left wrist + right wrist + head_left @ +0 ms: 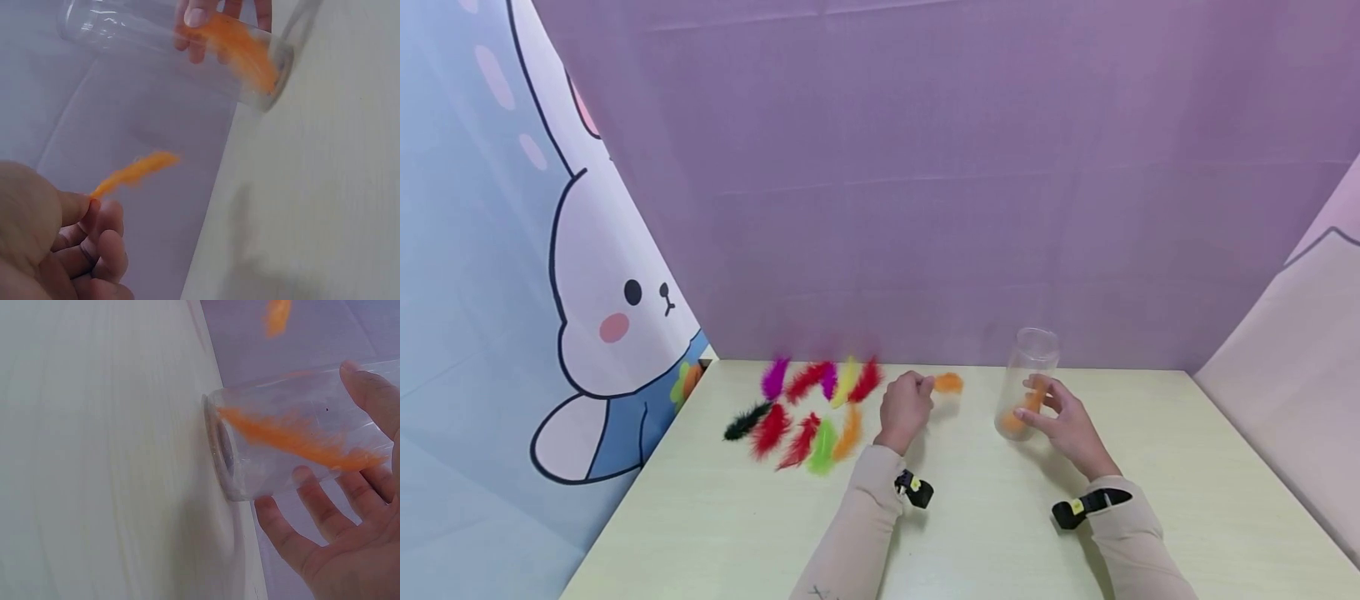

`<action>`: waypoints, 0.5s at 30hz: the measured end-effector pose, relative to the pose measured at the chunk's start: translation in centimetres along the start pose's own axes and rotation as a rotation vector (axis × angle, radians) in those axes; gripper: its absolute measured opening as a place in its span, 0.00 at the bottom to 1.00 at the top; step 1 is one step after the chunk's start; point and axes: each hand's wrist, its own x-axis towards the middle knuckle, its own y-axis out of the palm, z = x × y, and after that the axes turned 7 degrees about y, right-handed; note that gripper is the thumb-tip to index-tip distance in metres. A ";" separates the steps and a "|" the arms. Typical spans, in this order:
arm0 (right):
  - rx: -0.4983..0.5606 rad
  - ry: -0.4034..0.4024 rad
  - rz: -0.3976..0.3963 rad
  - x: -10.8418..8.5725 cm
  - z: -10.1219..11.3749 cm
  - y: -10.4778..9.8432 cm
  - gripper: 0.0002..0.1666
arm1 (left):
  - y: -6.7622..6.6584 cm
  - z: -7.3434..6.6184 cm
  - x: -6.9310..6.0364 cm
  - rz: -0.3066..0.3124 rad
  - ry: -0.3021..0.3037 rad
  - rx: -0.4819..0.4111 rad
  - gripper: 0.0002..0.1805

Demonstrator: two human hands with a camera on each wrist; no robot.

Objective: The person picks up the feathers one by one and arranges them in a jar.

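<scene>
My left hand point(906, 410) pinches an orange feather point(949, 383) by one end between thumb and forefinger, above the table. The feather's fluffy part points right, towards a tall clear jar point(1028, 358). Fingers and thumb of my right hand point(1071, 429) grip that jar from its right side. The jar stands on the table, slightly tilted in the head view. Inside it, another orange feather point(281, 439) lies slanted, seen through the wall in the right wrist view. A gap separates the pinched feather point(137, 170) from the jar in the left wrist view.
Left of my left hand lie several loose feathers: black point(747, 422), purple point(774, 380), red point(771, 431), yellow point(846, 383), green point(823, 448) and orange point(848, 433). A purple cloth point(955, 183) hangs behind the pale table point(970, 533). A rabbit-print curtain point(602, 250) hangs at the left.
</scene>
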 end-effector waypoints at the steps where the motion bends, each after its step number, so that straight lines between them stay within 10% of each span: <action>1: 0.001 0.002 0.000 0.0 0.0 0.0 0.43 | -0.1 -0.1 0.0 0.001 0.006 -0.013 0.15; 15: -0.012 0.020 0.001 0.1 0.2 -0.1 0.45 | -0.9 -1.6 0.1 -0.017 0.163 -0.214 0.16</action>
